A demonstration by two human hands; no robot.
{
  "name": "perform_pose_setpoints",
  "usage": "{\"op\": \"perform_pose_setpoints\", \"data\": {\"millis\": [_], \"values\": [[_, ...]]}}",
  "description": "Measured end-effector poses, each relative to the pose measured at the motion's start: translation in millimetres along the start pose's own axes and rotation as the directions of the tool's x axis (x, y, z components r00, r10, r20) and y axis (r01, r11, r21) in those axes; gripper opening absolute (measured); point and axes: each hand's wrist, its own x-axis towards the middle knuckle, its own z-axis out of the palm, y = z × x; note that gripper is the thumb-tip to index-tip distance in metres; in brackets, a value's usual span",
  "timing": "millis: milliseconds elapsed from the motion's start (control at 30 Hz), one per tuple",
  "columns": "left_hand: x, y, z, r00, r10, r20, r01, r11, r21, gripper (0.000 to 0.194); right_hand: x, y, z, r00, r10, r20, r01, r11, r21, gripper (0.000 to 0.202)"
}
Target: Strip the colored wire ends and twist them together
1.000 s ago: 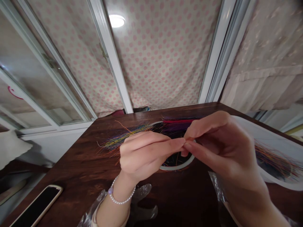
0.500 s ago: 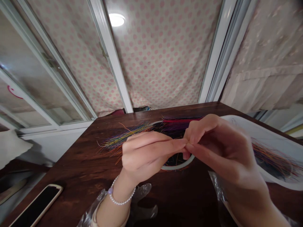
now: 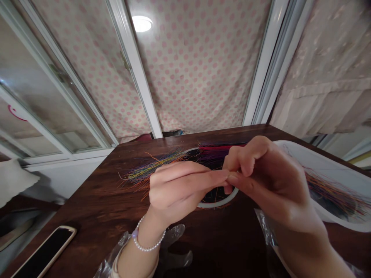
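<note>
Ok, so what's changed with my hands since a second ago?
Your right hand has shifted slightly left, its fingers curled differently; your left hand has edged slightly right. Their fingertips stay together; anything pinched there can't be made out, so no grip taken or released shows. The coloured strands, white tray and phone stayed put.

It appears to be a room in a home: a pink-dotted curtain (image 3: 199, 69) hangs at white-framed glass panels (image 3: 136, 69) beyond the left hand (image 3: 176, 189), pale drapery (image 3: 324, 58) hangs beyond the right hand (image 3: 269, 185), and a wood-grained table (image 3: 110, 197), more domestic than industrial, spreads beneath both.
</note>
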Motion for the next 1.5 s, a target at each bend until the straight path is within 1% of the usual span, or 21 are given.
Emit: {"op": "perform_pose_setpoints", "data": {"millis": [100,233,367,533,733,967,1100,1200,1267,1367,1433,1500], "values": [[0.0,0.8,0.1,1.000,-0.008,0.000,0.008,1.000,-0.007,0.012,0.2,0.5,0.1,1.000,-0.007,-0.012,0.007,1.000,0.004,0.018],[-0.1,0.6,0.7,1.000,-0.013,0.002,0.013,1.000,-0.005,0.015,0.7,0.0,-1.3,1.000,0.002,0.016,-0.001,1.000,-0.025,0.013],[-0.9,-0.7,1.0,1.000,-0.004,-0.002,0.004,1.000,-0.009,0.013,0.8,0.3,-2.2,0.999,0.000,0.037,0.001,0.999,-0.040,0.015],[-0.5,-0.6,1.4,1.000,-0.019,0.002,0.019,1.000,-0.022,0.013,0.1,1.2,-2.1,0.999,0.000,0.033,0.001,0.999,-0.045,0.020],[0.0,1.0,2.2,1.000,-0.014,-0.022,0.013,0.999,-0.029,0.013,1.3,0.1,-1.3,1.000,-0.009,0.025,0.010,1.000,-0.025,0.013],[-0.6,0.4,2.6,0.999,-0.028,-0.021,0.027,0.999,-0.039,0.013,1.1,1.1,0.2,0.999,0.035,-0.018,-0.035,0.999,0.004,0.017],[0.4,0.6,3.8,0.998,-0.048,-0.028,0.046,0.996,-0.081,0.017,2.7,3.0,1.3,0.998,0.052,-0.035,-0.051,0.998,0.036,0.018],[1.5,1.3,4.0,0.997,-0.069,-0.037,0.066,0.995,-0.081,0.019,3.9,5.3,1.9,0.996,0.066,-0.066,-0.062,0.996,0.063,0.017],[2.2,1.8,4.2,0.993,-0.098,-0.063,0.094,0.993,-0.067,0.021,4.6,6.6,2.0,0.994,0.073,-0.086,-0.067,0.995,0.077,0.016],[3.2,3.0,6.0,0.978,-0.174,-0.112,0.167,0.983,-0.074,0.021,6.6,6.8,1.1,0.992,0.088,-0.095,-0.081,0.993,0.082,0.013],[3.7,4.2,8.0,0.949,-0.275,-0.152,0.262,0.960,-0.102,0.020,8.9,5.4,0.0,0.991,0.095,-0.089,-0.089,0.993,0.074,0.010],[3.9,5.4,10.1,0.895,-0.408,-0.178,0.382,0.909,-0.166,0.018,11.4,3.3,-1.0,0.991,0.108,-0.077,-0.104,0.993,0.062,0.006]]}}
